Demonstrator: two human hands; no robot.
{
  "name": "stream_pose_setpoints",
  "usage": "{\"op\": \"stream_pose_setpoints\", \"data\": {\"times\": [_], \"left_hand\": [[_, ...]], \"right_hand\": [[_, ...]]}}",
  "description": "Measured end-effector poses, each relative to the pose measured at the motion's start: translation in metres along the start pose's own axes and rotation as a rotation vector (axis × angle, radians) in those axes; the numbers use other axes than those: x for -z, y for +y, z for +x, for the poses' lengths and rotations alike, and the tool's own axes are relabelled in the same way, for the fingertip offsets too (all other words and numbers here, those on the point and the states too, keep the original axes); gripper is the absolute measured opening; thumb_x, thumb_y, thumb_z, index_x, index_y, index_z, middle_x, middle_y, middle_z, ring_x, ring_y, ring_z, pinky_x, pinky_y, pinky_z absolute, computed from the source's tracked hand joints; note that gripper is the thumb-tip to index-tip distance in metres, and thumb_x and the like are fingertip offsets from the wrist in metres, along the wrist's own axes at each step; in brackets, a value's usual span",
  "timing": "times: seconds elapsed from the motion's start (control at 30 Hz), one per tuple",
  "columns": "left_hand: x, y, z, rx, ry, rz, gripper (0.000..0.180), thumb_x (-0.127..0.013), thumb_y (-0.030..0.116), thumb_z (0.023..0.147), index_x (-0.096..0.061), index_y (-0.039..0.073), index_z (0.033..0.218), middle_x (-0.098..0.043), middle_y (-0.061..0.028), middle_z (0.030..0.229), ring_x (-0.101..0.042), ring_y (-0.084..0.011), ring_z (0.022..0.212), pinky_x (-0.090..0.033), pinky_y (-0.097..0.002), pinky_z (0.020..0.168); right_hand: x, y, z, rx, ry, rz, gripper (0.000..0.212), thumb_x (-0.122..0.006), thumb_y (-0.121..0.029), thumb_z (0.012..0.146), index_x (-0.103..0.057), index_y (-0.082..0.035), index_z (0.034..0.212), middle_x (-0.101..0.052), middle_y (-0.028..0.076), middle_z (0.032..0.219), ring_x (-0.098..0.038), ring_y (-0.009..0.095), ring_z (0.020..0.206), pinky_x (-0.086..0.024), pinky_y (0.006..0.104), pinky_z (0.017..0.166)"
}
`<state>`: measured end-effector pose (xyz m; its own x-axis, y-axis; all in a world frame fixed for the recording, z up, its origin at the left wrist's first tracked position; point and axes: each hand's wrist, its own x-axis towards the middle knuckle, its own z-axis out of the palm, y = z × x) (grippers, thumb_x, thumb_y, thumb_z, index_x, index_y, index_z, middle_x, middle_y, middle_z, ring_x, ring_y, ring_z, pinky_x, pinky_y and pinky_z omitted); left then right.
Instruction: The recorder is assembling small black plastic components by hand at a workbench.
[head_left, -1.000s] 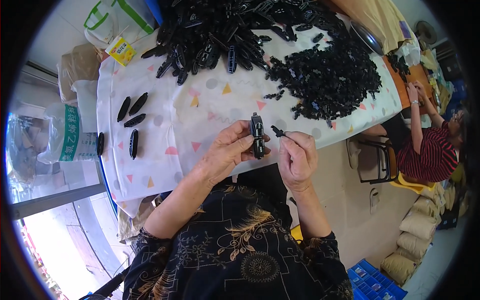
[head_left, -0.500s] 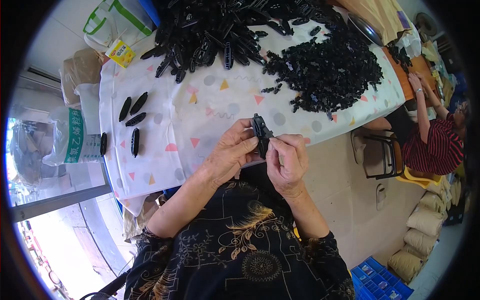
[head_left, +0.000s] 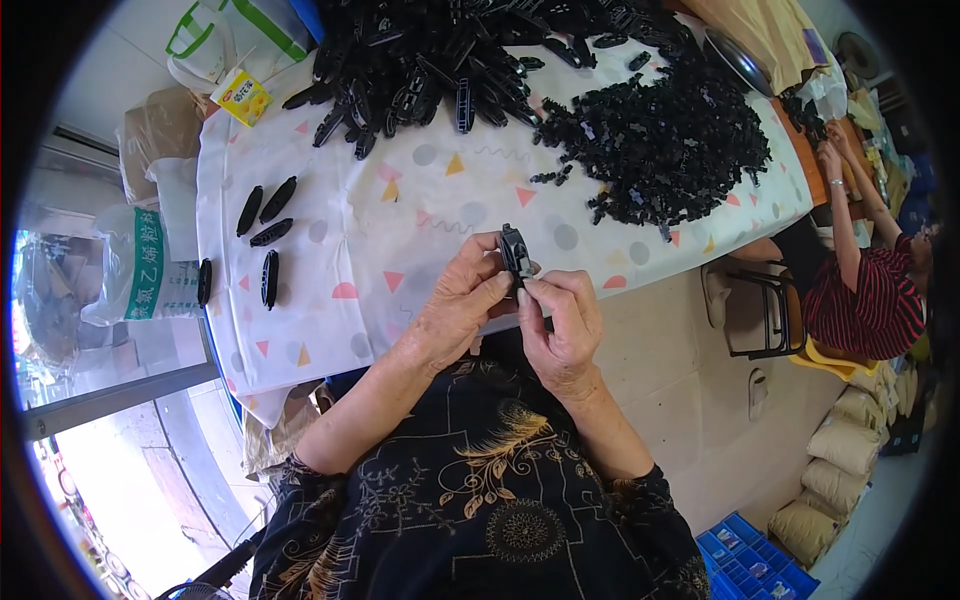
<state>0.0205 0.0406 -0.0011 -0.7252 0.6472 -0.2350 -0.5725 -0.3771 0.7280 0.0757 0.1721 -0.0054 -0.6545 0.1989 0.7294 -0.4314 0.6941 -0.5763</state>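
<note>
Over the table's front edge, my left hand (head_left: 468, 288) holds a long black plastic part (head_left: 512, 244) upright, with the thumb across its lower half. My right hand (head_left: 562, 325) is closed beside it, thumb and forefinger pinching a small dark plastic piece (head_left: 525, 267) against the part's right side. The fingertips partly cover that piece, so whether it is seated cannot be made out. Several similar long black parts (head_left: 270, 278) lie spaced apart at the left of the table.
A large heap of long black parts (head_left: 410, 90) covers the table's far side, beside a pile of small black pieces (head_left: 665, 150). A yellow packet (head_left: 241, 98) stands at the far left corner. On the right, another person (head_left: 868, 290) sits by a wooden surface.
My right hand has shifted slightly left and its fingertips are now closer against the long part. The small piece has moved in against that part's side. The left hand keeps its hold.
</note>
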Motion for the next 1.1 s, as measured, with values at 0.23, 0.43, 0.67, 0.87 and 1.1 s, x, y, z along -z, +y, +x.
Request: {"op": "stream_pose_setpoints", "data": {"times": [0.23, 0.43, 0.67, 0.87, 1.1], "left_hand": [[0.016, -0.005, 0.0, -0.01, -0.023, 0.174, 0.04, -0.049, 0.002, 0.093, -0.036, 0.009, 0.131, -0.056, -0.0086, 0.114, -0.054, -0.0157, 0.107, -0.045, -0.0323, 0.092], [0.012, 0.004, 0.001, -0.066, -0.081, 0.642, 0.064, -0.052, -0.009, 0.084, -0.025, 0.006, 0.139, -0.056, -0.0089, 0.11, -0.055, -0.0166, 0.105, -0.044, -0.0314, 0.092], [0.018, 0.014, 0.008, -0.103, -0.002, 0.642, 0.062, -0.054, -0.008, 0.083, -0.029, 0.009, 0.137, -0.059, -0.0113, 0.106, -0.061, -0.0179, 0.098, -0.049, -0.0318, 0.085], [0.025, 0.023, 0.009, -0.261, 0.059, 0.881, 0.063, -0.054, -0.004, 0.08, -0.032, 0.013, 0.136, -0.062, -0.0195, 0.103, -0.063, -0.0368, 0.093, -0.051, -0.039, 0.078], [0.073, 0.093, -0.012, -0.062, 0.078, 1.507, 0.039, -0.064, 0.011, 0.079, -0.051, 0.01, 0.116, -0.063, -0.015, 0.097, -0.063, -0.0346, 0.08, -0.051, -0.0395, 0.066]], "right_hand": [[0.0, 0.006, 0.002, -0.45, -0.181, 0.314, 0.016, -0.066, 0.003, 0.077, -0.055, -0.002, 0.088, -0.057, 0.007, 0.093, -0.055, 0.016, 0.075, -0.046, 0.0267, 0.066], [-0.005, 0.014, 0.001, -1.045, -0.278, 0.999, 0.033, -0.062, 0.002, 0.085, -0.049, 0.0, 0.115, -0.056, 0.005, 0.106, -0.056, 0.011, 0.096, -0.047, 0.0259, 0.087], [-0.019, 0.015, 0.012, -1.025, -0.344, 0.896, 0.027, -0.063, -0.007, 0.087, -0.054, 0.0, 0.111, -0.061, 0.003, 0.102, -0.056, 0.011, 0.093, -0.046, 0.0254, 0.084], [-0.035, 0.013, 0.019, -1.022, -0.399, 0.817, 0.021, -0.058, 0.0, 0.088, -0.052, 0.001, 0.108, -0.059, 0.002, 0.097, -0.056, 0.008, 0.091, -0.047, 0.023, 0.081], [-0.025, 0.063, 0.074, -0.16, -0.526, -0.243, 0.026, -0.069, -0.002, 0.07, -0.06, -0.003, 0.095, -0.056, 0.011, 0.104, -0.055, 0.029, 0.095, -0.045, 0.0397, 0.083]]}}
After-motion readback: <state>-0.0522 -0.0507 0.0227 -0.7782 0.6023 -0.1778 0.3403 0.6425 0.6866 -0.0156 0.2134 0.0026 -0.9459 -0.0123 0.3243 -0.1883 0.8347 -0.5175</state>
